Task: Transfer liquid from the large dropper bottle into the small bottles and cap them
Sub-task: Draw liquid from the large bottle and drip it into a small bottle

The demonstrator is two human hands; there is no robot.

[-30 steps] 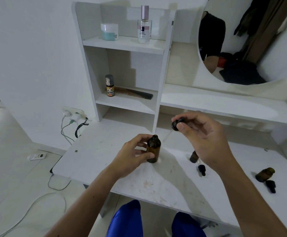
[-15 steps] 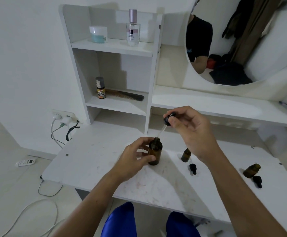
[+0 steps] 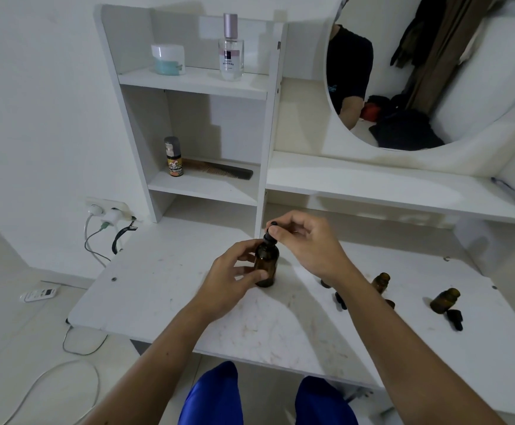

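The large amber dropper bottle (image 3: 266,265) stands upright on the white desk (image 3: 164,289), gripped around its body by my left hand (image 3: 234,280). My right hand (image 3: 308,243) pinches the black dropper cap (image 3: 270,233), which sits down on the bottle's neck. To the right stand open small amber bottles: one (image 3: 380,282) just past my right forearm, one (image 3: 444,300) farther right, and a third mostly hidden behind my wrist. Loose black dropper caps lie beside them, one (image 3: 340,300) near my forearm and one (image 3: 455,319) at the far right.
A white shelf unit (image 3: 189,84) rises at the back with a jar, a perfume bottle (image 3: 231,50), a small spray bottle and a comb. A round mirror (image 3: 418,72) hangs at the back right. Cables and a wall socket (image 3: 106,213) are at the left.
My right hand has lowered the dropper from above the large bottle down onto its neck. My left hand has kept its hold on the bottle. The camera view shifted slightly.
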